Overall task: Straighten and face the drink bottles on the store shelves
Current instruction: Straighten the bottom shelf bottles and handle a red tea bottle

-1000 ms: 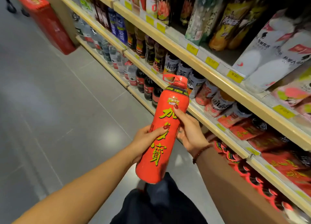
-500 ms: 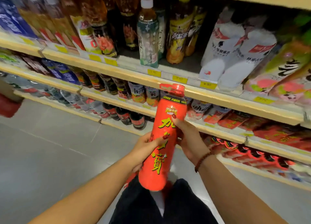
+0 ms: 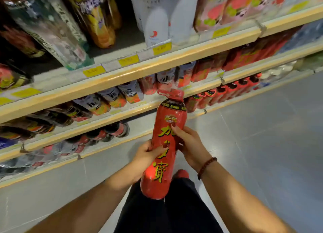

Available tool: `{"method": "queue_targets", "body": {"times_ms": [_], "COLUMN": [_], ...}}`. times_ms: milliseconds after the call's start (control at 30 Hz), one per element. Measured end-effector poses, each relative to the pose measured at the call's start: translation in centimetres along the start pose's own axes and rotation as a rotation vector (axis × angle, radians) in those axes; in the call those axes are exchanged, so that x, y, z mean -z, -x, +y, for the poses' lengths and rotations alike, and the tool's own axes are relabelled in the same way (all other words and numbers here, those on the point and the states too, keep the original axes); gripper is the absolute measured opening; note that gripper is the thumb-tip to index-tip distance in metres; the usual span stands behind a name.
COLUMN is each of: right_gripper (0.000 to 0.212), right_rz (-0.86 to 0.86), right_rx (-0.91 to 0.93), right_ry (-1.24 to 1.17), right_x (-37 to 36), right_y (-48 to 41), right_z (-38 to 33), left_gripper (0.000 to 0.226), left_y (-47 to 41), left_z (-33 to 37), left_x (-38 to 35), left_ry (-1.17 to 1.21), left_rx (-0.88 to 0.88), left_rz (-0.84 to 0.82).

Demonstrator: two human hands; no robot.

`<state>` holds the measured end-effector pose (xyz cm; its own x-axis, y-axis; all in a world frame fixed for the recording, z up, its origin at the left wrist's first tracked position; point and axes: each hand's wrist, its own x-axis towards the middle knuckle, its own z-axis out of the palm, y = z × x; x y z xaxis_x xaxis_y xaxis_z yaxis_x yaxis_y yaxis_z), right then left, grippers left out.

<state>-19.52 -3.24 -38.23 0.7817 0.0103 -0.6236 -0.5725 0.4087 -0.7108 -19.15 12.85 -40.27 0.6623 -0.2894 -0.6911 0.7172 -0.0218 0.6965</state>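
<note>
A left hand point(image 3: 148, 154) and right hand point(image 3: 191, 145) wrap their fingers around a red bottle point(image 3: 172, 113), held upright before the shelves point(image 3: 122, 75), not yet shelved; the facing job appears unfinished.

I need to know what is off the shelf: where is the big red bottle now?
The red bottle is mid-frame in the head view, off the shelves, gripped between the left hand and the right hand, cap pointing up toward them.

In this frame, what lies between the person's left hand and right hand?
Only the red bottle: the left hand grips it lower down, the right hand higher up, from opposite sides. The head view shows this.
</note>
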Motion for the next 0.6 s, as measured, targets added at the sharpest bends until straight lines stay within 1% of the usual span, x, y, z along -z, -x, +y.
{"method": "queue_targets", "body": {"times_ms": [100, 200, 333, 467, 600], "right_gripper": [0.048, 0.047, 0.052, 0.045, 0.052], "right_rz": [0.034, 0.073, 0.111, 0.106, 0.103], "right_rx": [-0.042, -0.082, -0.106, -0.115, -0.097], "right_ry": [-0.054, -0.115, -0.177, -0.192, -0.186], "right_x": [2.4, 4.9, 8.3, 11.6, 14.2], "right_y": [-1.2, -3.0, -6.0, -9.9, -14.7], "right_z": [2.0, 4.5, 7.2, 9.2, 11.9], "left_gripper": [0.017, 0.02, 0.021, 0.03, 0.039], "left_y": [-2.0, -4.5, -8.8, -13.6, -19.3], "left_z": [-2.6, -5.5, -8.9, -11.8, -14.9], "left_x": [-1.0, -1.7, -2.4, -3.2, -2.8], "left_ry": [-0.073, -0.15, -0.157, -0.124, -0.113], "left_rx": [0.052, 0.132, 0.204, 0.211, 0.185], "left_rz": [0.015, 0.026, 0.022, -0.011, -0.051]}}
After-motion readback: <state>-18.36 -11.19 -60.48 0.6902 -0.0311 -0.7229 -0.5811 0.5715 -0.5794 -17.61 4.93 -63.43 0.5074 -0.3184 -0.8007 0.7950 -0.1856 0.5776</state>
